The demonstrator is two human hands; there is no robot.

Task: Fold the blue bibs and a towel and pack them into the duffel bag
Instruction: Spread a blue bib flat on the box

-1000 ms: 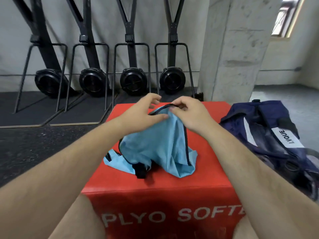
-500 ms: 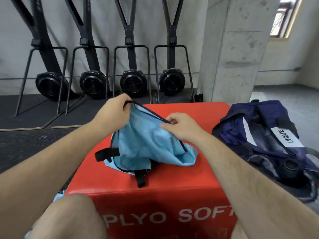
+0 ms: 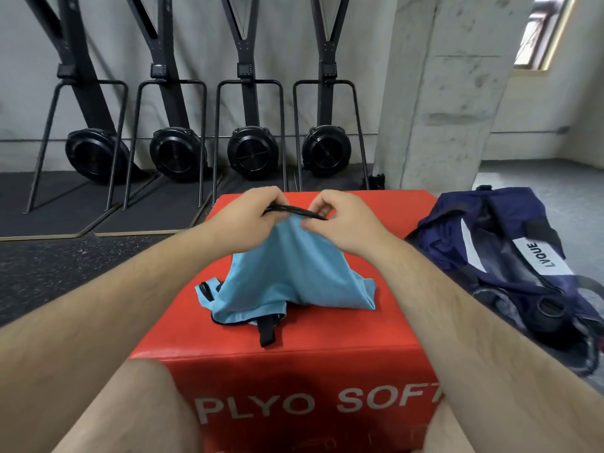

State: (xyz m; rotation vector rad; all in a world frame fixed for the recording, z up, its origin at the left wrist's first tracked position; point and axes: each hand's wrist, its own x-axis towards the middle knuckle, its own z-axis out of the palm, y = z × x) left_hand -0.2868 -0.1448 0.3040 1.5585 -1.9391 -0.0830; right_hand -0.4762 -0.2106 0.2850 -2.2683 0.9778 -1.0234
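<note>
Fingers of both hands are pinched shut on the black-bound top hem, mid-frame, of the limp, light blue fabric bib, best held there.

Grey concrete wall runs across the back, pale and bare. Against it, four black machines stand in a row: one at ten o'clock, the next, a third at twelve, the fourth just right of it, each with a round housing low down and a mast leaning up the wall. Dark mats lie under them, speckled black floor nearer in. A thick concrete pillar rises at one o'clock. Top right, at two, a window lets daylight in. Grey floor beyond the pillar. Dead centre, a red box lettered "PLYO SOFT".
</note>
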